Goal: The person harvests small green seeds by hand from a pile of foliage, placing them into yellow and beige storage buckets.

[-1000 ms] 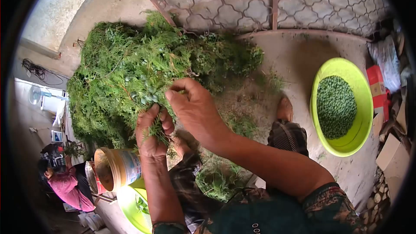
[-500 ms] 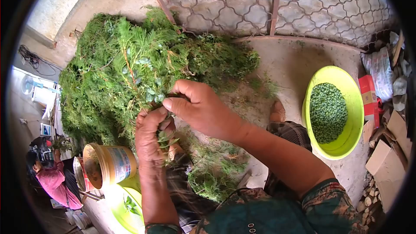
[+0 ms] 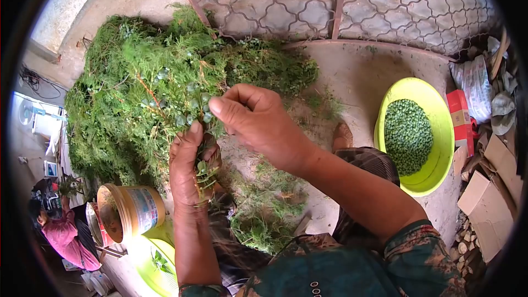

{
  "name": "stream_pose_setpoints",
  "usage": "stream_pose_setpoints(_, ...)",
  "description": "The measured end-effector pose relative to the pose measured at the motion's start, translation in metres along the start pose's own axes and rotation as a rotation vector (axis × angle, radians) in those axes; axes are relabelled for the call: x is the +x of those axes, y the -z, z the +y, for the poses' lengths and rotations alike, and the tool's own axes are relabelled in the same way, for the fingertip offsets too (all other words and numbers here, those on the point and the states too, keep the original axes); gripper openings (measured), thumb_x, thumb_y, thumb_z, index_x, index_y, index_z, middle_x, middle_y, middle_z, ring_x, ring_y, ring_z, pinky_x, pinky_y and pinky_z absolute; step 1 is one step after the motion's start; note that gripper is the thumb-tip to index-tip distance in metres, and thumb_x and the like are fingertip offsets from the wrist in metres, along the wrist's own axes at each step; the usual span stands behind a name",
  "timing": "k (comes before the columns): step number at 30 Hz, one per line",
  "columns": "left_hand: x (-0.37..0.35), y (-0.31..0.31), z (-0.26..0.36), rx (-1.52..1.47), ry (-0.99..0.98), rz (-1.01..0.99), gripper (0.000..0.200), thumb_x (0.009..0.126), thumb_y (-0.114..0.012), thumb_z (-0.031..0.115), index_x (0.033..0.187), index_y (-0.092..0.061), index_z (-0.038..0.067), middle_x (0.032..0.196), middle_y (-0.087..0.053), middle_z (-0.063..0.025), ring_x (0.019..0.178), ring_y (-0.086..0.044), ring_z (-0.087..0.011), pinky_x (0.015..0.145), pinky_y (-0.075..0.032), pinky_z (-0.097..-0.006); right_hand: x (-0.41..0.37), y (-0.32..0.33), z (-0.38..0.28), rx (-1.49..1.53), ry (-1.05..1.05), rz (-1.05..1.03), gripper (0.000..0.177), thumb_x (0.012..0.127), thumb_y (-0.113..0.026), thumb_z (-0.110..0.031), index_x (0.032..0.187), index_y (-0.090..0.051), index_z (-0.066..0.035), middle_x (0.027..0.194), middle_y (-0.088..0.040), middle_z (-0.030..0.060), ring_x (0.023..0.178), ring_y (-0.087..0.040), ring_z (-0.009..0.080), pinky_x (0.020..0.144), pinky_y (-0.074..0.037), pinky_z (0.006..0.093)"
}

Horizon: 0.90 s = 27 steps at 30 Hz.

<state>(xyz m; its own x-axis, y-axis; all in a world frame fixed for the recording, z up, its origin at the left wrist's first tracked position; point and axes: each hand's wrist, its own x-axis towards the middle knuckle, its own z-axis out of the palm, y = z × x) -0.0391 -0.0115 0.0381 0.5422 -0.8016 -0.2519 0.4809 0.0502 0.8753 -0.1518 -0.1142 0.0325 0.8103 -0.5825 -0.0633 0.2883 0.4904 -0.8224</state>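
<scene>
In the head view, my left hand is closed around the stem of a conifer sprig. Feathery green foliage and pale blue-green cones rise above its thumb, and a leafy end hangs below the fist. My right hand is beside the sprig, thumb and forefinger drawn together close to the cones. Whatever its fingertips may hold is hidden. Behind both hands lies a large heap of cut conifer branches. To the right, a yellow-green basin contains many small green cones.
A tan bucket and another yellow-green basin stand at lower left. A person in a pink top sits beyond them. A metal lattice runs along the back. Cardboard and a red box line the right side.
My right hand has moved slightly up and away from my left, its fingers leaving the stem area. The left hand still grips the sprig. The whole view has shifted a little.
</scene>
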Motion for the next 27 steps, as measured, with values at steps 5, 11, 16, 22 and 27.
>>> stream_pose_setpoints(5, -0.003, -0.010, -0.005, 0.104, -0.065, 0.065, 0.017, 0.085, -0.061, 0.021, 0.074, -0.054, 0.011, 0.056, -0.046, 0.0037, 0.044, -0.038, -0.0047, 0.039, -0.029, -0.0186, 0.005, -0.002, 0.019, -0.462, 0.502, 0.141, 0.023, 0.081, -0.059, -0.018, 0.077, -0.055, 0.004, 0.063, -0.054, 0.0105, 0.055, -0.050, 0.0140, 0.053, -0.042, 0.0316)
stream_pose_setpoints(11, -0.001, -0.004, -0.009, 0.204, -0.108, 0.043, 0.012, 0.083, -0.062, 0.014, 0.072, -0.058, 0.010, 0.060, -0.051, 0.0044, 0.049, -0.041, -0.0033, 0.042, -0.032, -0.0192, -0.002, -0.001, 0.013, -0.732, 0.487, 0.113, 0.012, 0.082, -0.057, -0.009, 0.081, -0.053, 0.002, 0.067, -0.054, 0.0109, 0.058, -0.051, 0.0172, 0.055, -0.042, 0.0311)
stream_pose_setpoints(16, -0.013, -0.037, -0.010, 0.181, -0.092, 0.175, 0.014, 0.082, -0.060, 0.012, 0.069, -0.056, 0.010, 0.055, -0.048, 0.0045, 0.045, -0.038, -0.0032, 0.041, -0.030, -0.0203, 0.004, 0.014, 0.018, -1.344, 0.838, 0.102, 0.008, 0.081, -0.050, -0.005, 0.076, -0.046, -0.001, 0.064, -0.050, 0.0142, 0.057, -0.052, 0.0323, 0.047, -0.040, 0.0358)
stream_pose_setpoints(22, -0.018, -0.030, -0.009, 0.115, -0.101, 0.217, 0.016, 0.083, -0.060, 0.019, 0.075, -0.051, 0.010, 0.061, -0.047, 0.0018, 0.049, -0.041, -0.0060, 0.041, -0.029, -0.0211, 0.012, 0.041, -0.008, 0.461, 0.044, 0.135, 0.014, 0.087, -0.047, -0.016, 0.091, -0.053, -0.005, 0.077, -0.054, 0.0035, 0.065, -0.054, 0.0150, 0.052, -0.042, 0.0331)
stream_pose_setpoints(27, 0.000, -0.006, -0.022, -0.143, 0.084, 0.051, 0.012, 0.082, -0.064, 0.011, 0.080, -0.052, 0.010, 0.063, -0.049, 0.0037, 0.048, -0.041, -0.0065, 0.042, -0.029, -0.0191, 0.001, 0.030, 0.009, 0.732, -0.070, 0.166, 0.021, 0.088, -0.045, -0.017, 0.098, -0.051, 0.001, 0.097, -0.052, 0.0146, 0.086, -0.054, 0.0249, 0.077, -0.050, 0.0400)
